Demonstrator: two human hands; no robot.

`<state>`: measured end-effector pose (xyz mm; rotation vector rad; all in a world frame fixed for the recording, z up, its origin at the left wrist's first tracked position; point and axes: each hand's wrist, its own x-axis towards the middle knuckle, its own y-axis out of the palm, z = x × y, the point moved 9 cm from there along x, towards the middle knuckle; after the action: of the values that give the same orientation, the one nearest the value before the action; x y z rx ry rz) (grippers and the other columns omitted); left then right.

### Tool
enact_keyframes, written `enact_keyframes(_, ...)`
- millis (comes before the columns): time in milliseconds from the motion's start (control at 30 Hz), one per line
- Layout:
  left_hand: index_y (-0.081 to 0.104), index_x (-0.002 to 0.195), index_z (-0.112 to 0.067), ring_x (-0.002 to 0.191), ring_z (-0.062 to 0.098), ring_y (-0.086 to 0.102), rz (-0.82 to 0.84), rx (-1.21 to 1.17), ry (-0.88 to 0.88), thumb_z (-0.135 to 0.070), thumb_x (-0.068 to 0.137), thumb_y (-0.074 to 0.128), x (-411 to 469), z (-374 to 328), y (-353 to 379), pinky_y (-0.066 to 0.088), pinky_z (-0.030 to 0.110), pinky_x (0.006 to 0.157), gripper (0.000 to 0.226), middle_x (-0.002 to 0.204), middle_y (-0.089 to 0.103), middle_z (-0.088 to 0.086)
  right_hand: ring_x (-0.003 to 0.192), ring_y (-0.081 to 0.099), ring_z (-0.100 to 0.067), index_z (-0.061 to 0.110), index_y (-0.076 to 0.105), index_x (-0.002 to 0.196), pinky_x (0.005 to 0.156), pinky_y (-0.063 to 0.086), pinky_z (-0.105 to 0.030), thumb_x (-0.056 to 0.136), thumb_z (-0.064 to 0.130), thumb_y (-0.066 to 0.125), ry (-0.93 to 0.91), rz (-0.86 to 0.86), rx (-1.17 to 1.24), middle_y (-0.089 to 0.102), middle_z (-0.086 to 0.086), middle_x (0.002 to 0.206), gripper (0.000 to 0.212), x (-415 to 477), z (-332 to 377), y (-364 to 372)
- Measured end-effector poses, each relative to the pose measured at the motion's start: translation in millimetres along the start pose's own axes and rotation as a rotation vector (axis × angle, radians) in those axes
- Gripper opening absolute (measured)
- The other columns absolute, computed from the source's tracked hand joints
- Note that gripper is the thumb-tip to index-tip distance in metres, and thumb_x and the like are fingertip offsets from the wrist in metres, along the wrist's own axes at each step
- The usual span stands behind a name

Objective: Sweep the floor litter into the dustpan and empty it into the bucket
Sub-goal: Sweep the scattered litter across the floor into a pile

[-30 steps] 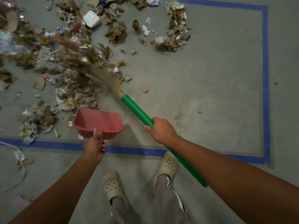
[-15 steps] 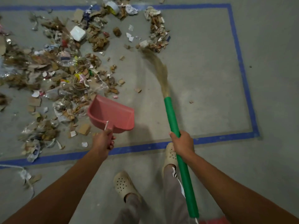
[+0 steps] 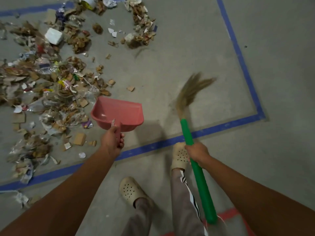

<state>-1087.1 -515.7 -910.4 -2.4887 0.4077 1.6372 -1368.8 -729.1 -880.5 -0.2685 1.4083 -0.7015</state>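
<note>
"Left hand (image 3: 111, 139) status?"
"Gripping the handle of the pink plastic dustpan (image 3: 119, 111), just beside the right edge of the scattered cardboard-and-wrapper floor litter (image 3: 51, 86)."
"Right hand (image 3: 197, 153)?"
"Clenched round the green-handled straw broom (image 3: 187, 132); bristles (image 3: 189, 92) blurred over bare grey concrete floor (image 3: 187, 48), well apart from the litter, inside the blue tape border (image 3: 245, 68). Open room lies rightward."

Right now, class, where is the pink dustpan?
In the head view the dustpan is left of centre, its handle gripped by the left hand, just beyond the blue tape line, between the litter pile and the broom.
</note>
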Motion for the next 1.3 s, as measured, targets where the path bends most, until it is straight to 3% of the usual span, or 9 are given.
enact_keyframes(100, 0.052, 0.11, -0.01, 0.037, 0.007, 0.039, -0.062, -0.052, 0.011, -0.032, 0.102, 0.042, -1.0, 6.4, -29.6, 0.027, 0.014, 0.032, 0.026, 0.067, 0.046, 0.005, 0.065, 0.065, -0.025, 0.004, 0.065, 0.106, 0.063, 0.045, -0.027, 0.096, 0.037, 0.061, -0.182, 0.099, -0.194, 0.062, -0.006, 0.067, 0.035, -15.2, 51.2, 27.1)
enact_keyframes(200, 0.05, 0.108, -0.008, 0.034, 0.008, 0.039, -0.148, -0.124, 0.03, -0.033, 0.102, 0.041, -6.3, 7.6, -66.9, 0.026, 0.014, 0.032, 0.027, 0.059, 0.049, 0.005, 0.095, 0.068, -0.033, 0.007, 0.063, 0.114, 0.072, 0.045, -0.032, 0.095, 0.045, 0.06, -0.345, 0.108, -0.365, 0.07, -0.015, 0.104, 0.043, -35.1, 94.9, 44.6)
enact_keyframes(267, 0.05, 0.098, -0.009, 0.031, 0.009, 0.038, -0.216, -0.177, 0.053, -0.034, 0.101, 0.041, -11.6, 3.6, -94.9, 0.025, 0.013, 0.032, 0.027, 0.05, 0.049, 0.003, 0.104, 0.064, -0.037, 0.009, 0.061, 0.115, 0.075, 0.046, -0.035, 0.096, 0.046, 0.057, -0.457, 0.087, -0.426, 0.066, -0.017, 0.114, 0.042, -49.2, 119.0, 52.2)
enact_keyframes(533, 0.05, 0.098, -0.011, 0.032, 0.008, 0.038, -0.33, -0.358, 0.106, -0.033, 0.103, 0.04, -37.3, -3.1, -151.6, 0.025, 0.013, 0.032, 0.025, 0.066, 0.044, 0.006, 0.085, 0.067, -0.034, 0.009, 0.058, 0.103, 0.07, 0.053, -0.037, 0.096, 0.046, 0.057, -0.547, 0.017, -0.301, 0.069, -0.014, 0.093, 0.037, -57.4, 160.3, 51.7)
enact_keyframes(667, 0.05, 0.099, -0.011, 0.033, 0.008, 0.039, -0.372, -0.478, 0.085, -0.034, 0.103, 0.042, -48.6, 21.4, -161.6, 0.026, 0.014, 0.032, 0.024, 0.066, 0.045, 0.006, 0.057, 0.069, -0.029, 0.005, 0.058, 0.1, 0.064, 0.061, -0.046, 0.091, 0.03, 0.066, -0.354, 0.049, -0.05, 0.07, -0.013, 0.071, 0.028, -34.6, 142.0, 48.5)
enact_keyframes(767, 0.051, 0.089, -0.013, 0.033, 0.007, 0.038, -0.395, -0.577, 0.051, -0.035, 0.102, 0.045, -60.3, 50.1, -164.6, 0.026, 0.015, 0.031, 0.026, 0.065, 0.044, 0.005, 0.055, 0.069, -0.03, -0.002, 0.057, 0.099, 0.064, 0.062, -0.049, 0.089, 0.017, 0.068, -0.205, 0.092, 0.028, 0.068, -0.018, 0.07, 0.024, -25.0, 123.8, 49.4)
enact_keyframes(900, 0.053, 0.092, -0.014, 0.034, 0.008, 0.037, -0.449, -0.702, 0.04, -0.033, 0.1, 0.05, -78.5, 86.1, -177.2, 0.025, 0.015, 0.032, 0.021, 0.064, 0.044, 0.005, 0.046, 0.059, -0.025, -0.008, 0.058, 0.083, 0.045, 0.053, -0.031, 0.092, 0.006, 0.064, -0.161, 0.177, -0.079, 0.061, -0.019, 0.063, 0.018, -28.2, 119.6, 62.5)
enact_keyframes(1133, 0.053, 0.09, -0.016, 0.031, 0.007, 0.037, -0.519, -0.818, 0.046, -0.027, 0.1, 0.052, -103.3, 138.0, -217.7, 0.024, 0.012, 0.033, 0.014, 0.065, 0.043, 0.006, 0.041, 0.057, -0.021, -0.006, 0.058, 0.098, 0.043, 0.049, -0.03, 0.09, 0.009, 0.066, -0.488, 0.417, -0.434, 0.061, -0.015, 0.06, 0.019, -84.8, 154.3, 126.3)
enact_keyframes(1300, 0.055, 0.091, -0.017, 0.032, 0.007, 0.037, -0.53, -0.886, 0.038, -0.026, 0.099, 0.052, -133.8, 178.4, -248.0, 0.025, 0.012, 0.034, 0.013, 0.065, 0.044, 0.006, 0.048, 0.064, -0.02, 0.012, 0.056, 0.102, 0.049, 0.056, -0.034, 0.091, 0.017, 0.068, -0.814, 0.363, -0.647, 0.069, -0.012, 0.074, 0.017, -142.9, 174.9, 150.2)
